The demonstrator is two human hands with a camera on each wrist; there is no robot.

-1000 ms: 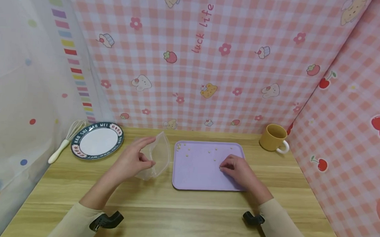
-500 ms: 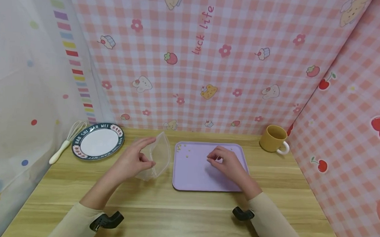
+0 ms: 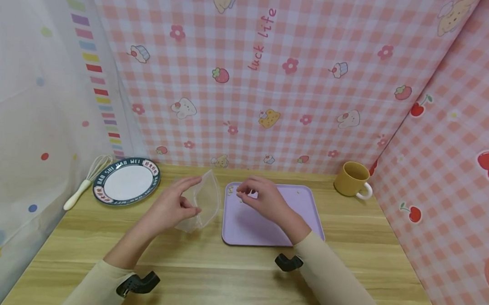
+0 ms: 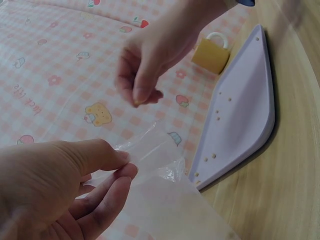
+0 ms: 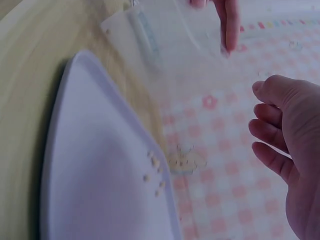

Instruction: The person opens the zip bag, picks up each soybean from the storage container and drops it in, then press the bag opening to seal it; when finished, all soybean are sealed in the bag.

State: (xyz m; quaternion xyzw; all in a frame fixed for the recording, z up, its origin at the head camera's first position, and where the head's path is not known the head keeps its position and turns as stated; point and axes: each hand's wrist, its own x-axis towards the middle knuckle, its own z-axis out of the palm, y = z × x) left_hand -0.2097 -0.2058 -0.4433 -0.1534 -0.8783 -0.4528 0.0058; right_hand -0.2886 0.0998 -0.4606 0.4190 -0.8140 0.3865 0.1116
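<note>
My left hand (image 3: 170,208) pinches the edge of a clear plastic bag (image 3: 209,201) between thumb and fingers, left of the tray. The bag's mouth gapes towards the right. Over the left part of the lilac tray (image 3: 261,233) hovers my right hand (image 3: 271,203), thumb and fingertips brought together. In the left wrist view a tiny yellowish piece (image 4: 137,103) shows at those fingertips. Similar small yellow pieces (image 4: 213,156) lie scattered on the tray, several of them gathered by its far left corner. The right hand hides part of the tray in the head view.
At the back right stands a mustard-yellow mug (image 3: 350,180) with a white handle. A white plate (image 3: 130,184) with a dark patterned rim lies at the back left, beside a whisk (image 3: 78,194) with a cream handle. Patterned cloth (image 3: 288,90) hangs behind the table.
My right hand has lifted from the tray's right side and travelled left across it towards the bag. The left hand and the bag have stayed in place.
</note>
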